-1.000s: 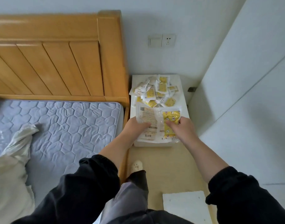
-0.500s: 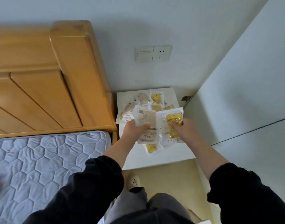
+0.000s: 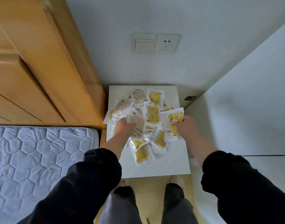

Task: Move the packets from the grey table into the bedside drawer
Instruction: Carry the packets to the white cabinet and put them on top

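left of the white table (image 3: pixel 171 165), wooden headboard (image 3: pixel 46 75) and mattress (image 3: pixel 41 159)

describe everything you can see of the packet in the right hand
The yellow-printed plastic packet is a flat pouch with white edges and a yellow panel of printed figures, glossy and crumpled near the top. The right hand grips its right edge. It points away from the person over the pile of similar packets on the white tabletop; whether it touches them is unclear.
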`<act>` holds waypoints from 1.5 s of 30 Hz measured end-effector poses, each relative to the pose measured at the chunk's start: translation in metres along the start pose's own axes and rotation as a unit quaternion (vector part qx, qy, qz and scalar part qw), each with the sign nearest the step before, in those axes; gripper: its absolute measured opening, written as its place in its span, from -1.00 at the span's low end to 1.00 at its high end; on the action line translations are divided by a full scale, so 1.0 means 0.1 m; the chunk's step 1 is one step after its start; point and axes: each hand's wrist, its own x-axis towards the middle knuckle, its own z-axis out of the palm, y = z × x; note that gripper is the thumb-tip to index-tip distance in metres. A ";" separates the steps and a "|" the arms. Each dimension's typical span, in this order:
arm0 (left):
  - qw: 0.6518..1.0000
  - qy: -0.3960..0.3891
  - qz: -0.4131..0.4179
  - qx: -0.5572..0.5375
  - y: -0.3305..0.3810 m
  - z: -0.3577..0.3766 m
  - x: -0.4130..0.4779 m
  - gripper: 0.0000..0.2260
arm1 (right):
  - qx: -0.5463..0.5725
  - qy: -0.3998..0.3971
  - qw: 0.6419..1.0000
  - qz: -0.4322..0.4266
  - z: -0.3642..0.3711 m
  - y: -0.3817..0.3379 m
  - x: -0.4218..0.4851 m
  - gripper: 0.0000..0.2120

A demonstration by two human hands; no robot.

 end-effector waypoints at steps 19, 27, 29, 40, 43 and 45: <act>0.837 0.097 0.207 0.497 -0.70 0.89 0.78 -0.37 | -0.040 -0.067 0.982 -0.170 1.01 0.27 0.88 -0.33; 0.836 0.159 0.234 0.471 -0.92 0.98 0.96 -0.40 | -0.125 -0.034 0.963 -0.237 1.27 0.49 0.95 -0.47; 0.835 0.162 0.240 0.468 -0.94 0.98 0.98 -0.39 | -0.143 -0.014 0.961 -0.237 1.30 0.53 0.95 -0.47; 0.825 0.216 0.314 0.417 -1.15 1.06 1.26 -0.34 | -0.134 0.086 0.958 -0.238 1.58 0.61 1.02 -0.47; 0.819 0.245 0.332 0.399 -1.20 1.11 1.30 -0.35 | -0.148 0.104 0.951 -0.250 1.60 0.64 1.06 -0.46; 0.821 0.256 0.335 0.385 -1.21 1.12 1.33 -0.35 | -0.152 0.111 0.948 -0.258 1.61 0.65 1.07 -0.47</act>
